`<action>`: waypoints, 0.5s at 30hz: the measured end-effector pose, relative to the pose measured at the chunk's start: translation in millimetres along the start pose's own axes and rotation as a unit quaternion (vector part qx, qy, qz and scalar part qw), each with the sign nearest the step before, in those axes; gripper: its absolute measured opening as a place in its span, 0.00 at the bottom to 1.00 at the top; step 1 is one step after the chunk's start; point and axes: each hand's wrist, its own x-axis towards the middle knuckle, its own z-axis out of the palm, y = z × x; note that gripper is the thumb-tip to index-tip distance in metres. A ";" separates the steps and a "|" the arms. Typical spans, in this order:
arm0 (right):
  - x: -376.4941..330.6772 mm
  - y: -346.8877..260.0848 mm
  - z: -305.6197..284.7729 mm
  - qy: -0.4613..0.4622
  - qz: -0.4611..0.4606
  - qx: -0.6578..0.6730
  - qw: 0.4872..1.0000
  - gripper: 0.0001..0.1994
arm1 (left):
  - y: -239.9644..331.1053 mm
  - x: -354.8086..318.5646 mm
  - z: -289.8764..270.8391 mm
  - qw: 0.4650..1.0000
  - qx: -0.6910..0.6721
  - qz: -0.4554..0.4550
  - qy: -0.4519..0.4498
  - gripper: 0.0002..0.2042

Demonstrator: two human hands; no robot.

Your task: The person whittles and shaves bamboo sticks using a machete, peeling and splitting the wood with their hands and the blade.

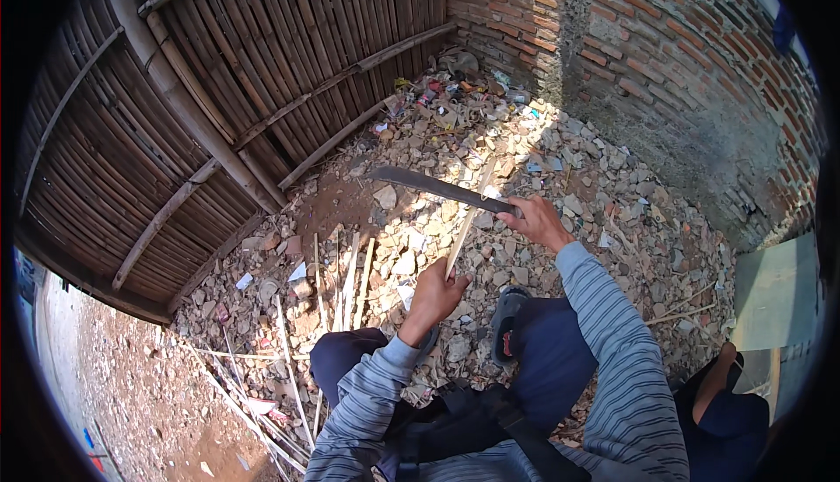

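Observation:
My right hand [538, 222] is closed round the handle of a machete [424, 184]. Its long dark blade points left and lies across a thin pale bamboo strip [460, 239]. Lower down, my left hand [436, 296] grips the near end of that strip, which slants up and away past the blade. Whether the edge bites into the strip or only rests against it, I cannot tell. More pale strips [352, 279] lie on the rubble left of my left hand, and a further bundle of strips [254, 421] is beside my left leg.
Broken stone and brick rubble [630, 246] covers the ground around my feet. A bamboo-slat wall [289, 53] rises at the left, a brick wall [700, 53] at the right. Litter [437, 93] lies in the far corner. Another person's dark-clothed leg [731, 408] shows at the lower right.

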 end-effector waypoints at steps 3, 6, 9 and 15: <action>-2.4 2.8 3.4 0.002 0.003 -0.005 1.000 0.36 | 14.5 -3.2 -2.2 0.999 0.022 -0.008 -0.023 0.23; 0.3 -13.0 8.4 0.006 0.006 0.019 1.000 0.37 | 4.0 -1.7 0.8 0.997 -0.067 -0.027 -0.020 0.28; 2.2 -35.4 4.0 -0.028 0.046 0.060 0.997 0.37 | 0.6 -5.3 -4.5 0.999 -0.043 -0.008 -0.008 0.27; -4.7 -31.4 7.7 -0.034 -0.010 0.036 0.999 0.35 | 5.2 -1.3 1.9 1.000 0.006 0.014 0.027 0.24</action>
